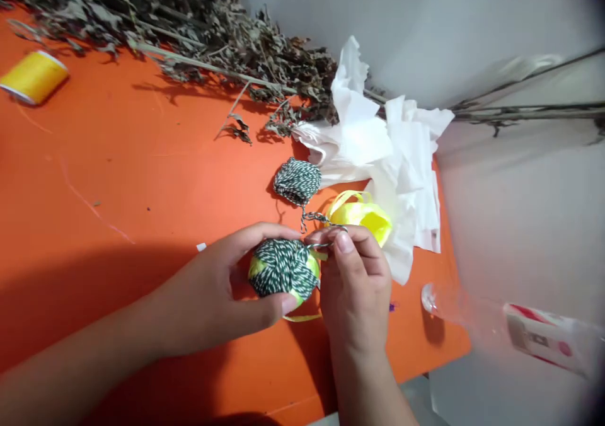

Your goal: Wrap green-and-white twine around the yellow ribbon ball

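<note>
Closest to the viewer, two bare forearms reach in from the bottom of the view. The left hand (208,293) cups a round ball (283,268) wrapped in dark green and white twine, its fingers (265,236) curving over the top and its thumb pressing on the lower edge. Bright yellow material shows through the wrapping at the ball's edges, and a thin yellow ribbon (302,317) trails from underneath. The right hand (354,281) sits just beside the ball, its thumb and first fingers (343,243) pinched narrowly on a strand of the twine (314,218) at the ball's upper right.

That strand leads up to a smaller twine bundle (297,181) lying on the orange tabletop (118,174). Just beyond the right hand lies a loop of shiny yellow ribbon (362,218), against crumpled white tissue paper (378,149). To the right lies a clear plastic bottle (472,312) with a red and white label (539,338). Farther away are a yellow spool (34,77) and a heap of dried leafy stems (212,41).
</note>
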`<state>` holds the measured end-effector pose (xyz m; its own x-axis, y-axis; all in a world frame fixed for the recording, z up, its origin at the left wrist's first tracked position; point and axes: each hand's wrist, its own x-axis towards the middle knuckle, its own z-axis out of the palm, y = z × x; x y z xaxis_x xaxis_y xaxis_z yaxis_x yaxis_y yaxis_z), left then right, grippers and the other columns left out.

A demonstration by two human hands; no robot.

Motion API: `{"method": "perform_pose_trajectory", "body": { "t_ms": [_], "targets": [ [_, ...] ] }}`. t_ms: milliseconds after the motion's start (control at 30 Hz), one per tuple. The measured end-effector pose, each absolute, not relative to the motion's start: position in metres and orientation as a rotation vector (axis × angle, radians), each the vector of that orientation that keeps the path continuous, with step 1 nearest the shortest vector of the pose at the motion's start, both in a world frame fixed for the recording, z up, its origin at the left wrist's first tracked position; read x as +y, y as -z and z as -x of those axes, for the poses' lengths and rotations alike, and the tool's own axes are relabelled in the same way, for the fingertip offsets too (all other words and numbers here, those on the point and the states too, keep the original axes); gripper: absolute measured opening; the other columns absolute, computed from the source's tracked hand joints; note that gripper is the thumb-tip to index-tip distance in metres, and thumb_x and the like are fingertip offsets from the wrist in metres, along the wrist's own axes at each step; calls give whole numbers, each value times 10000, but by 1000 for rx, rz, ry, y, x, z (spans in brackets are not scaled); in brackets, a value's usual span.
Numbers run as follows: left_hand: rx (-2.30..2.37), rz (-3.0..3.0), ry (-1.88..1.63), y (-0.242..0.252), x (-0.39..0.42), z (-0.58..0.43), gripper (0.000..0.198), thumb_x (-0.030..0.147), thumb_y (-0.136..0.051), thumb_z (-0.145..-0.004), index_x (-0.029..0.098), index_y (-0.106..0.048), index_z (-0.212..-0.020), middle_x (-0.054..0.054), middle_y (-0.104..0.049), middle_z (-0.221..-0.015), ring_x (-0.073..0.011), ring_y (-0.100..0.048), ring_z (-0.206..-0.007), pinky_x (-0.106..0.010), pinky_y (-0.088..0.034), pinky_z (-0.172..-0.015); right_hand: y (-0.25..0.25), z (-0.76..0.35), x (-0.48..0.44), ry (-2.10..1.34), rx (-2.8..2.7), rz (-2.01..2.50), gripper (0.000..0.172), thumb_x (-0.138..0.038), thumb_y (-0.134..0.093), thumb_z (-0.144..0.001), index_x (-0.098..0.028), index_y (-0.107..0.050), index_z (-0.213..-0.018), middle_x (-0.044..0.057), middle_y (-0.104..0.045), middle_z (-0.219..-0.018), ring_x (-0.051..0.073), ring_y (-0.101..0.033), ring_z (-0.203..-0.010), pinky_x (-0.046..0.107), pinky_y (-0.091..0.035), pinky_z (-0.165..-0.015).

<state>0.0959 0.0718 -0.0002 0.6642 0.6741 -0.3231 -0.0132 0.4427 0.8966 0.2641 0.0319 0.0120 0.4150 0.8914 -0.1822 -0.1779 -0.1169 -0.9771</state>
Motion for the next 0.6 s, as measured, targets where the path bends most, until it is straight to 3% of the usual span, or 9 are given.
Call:
{"method": "perform_pose_trajectory", "body": {
  "t_ms": [267, 467, 600],
  "targets": [
    [648, -1099, -573, 14, 61, -103, 533, 227, -783, -793, 258, -590, -1289, -94, -587, -1441, -277, -599, -1274, -353, -533, -1032, -7, -276, 32, -1079, -677, 1429, 154, -385, -697, -897, -251, -656, -834, -4, -671, -744, 146, -624, -662, 290, -524, -657],
    [605, -1076, -465, 15, 58, -99, 535, 214, -753, -818, 279, -564, -1314, -76, -680, -1248, -232, -697, -1050, -330, -590, -878, -5, -275, 34, -1096, -664, 1466, 181, -387, -778, -835, -237, -680, -804, -8, -675, -712, 109, -570, -579, 229, -445, -522],
    [606, -1084, -442, 24, 56, -96, 714, 263, -823, -759, 302, -498, -1394, -100, -589, -1399, -277, -641, -1186, -343, -576, -915, -7, -273, 35, -1117, -673, 1491, 175, -373, -801, -799, -237, -696, -767, -8, -681, -685, 114, -569, -561, 235, -442, -501]
  ]
}}
